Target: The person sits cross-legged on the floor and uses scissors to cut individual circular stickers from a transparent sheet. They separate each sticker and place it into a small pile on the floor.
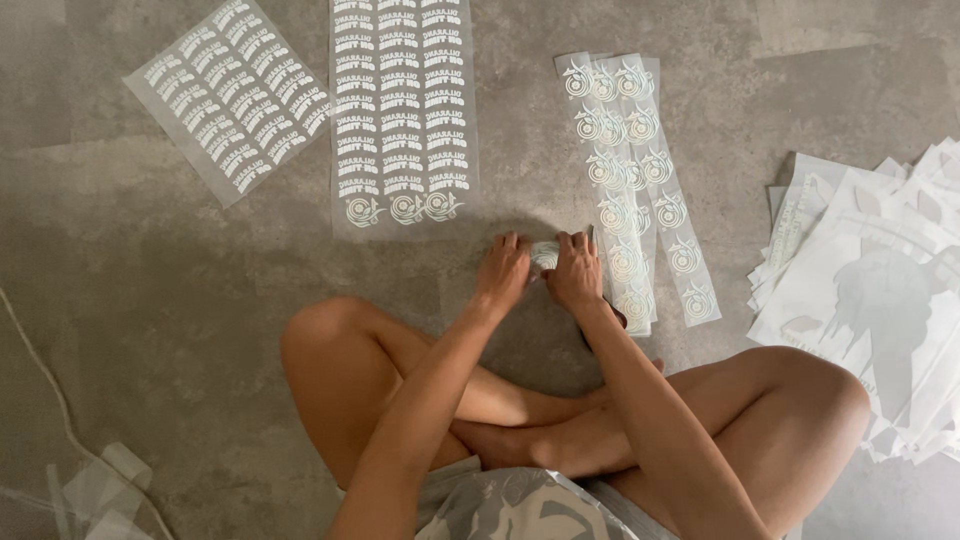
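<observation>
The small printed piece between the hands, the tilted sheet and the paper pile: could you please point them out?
small printed piece (545, 254), head view, visible middle.
tilted sheet (232, 95), head view, centre.
paper pile (880, 300), head view, top sheet.

Two printed sheets (404, 115) left of the strips (640, 180), loose sheet pile (880, 290) far right, all on floor (130, 300)

One head-worn camera looks steeply down from above the seated person; close over crossed bare legs (560, 420); facing the grey concrete-look floor (150, 300) ahead.

Film piece (545, 255) mostly under hands
</observation>
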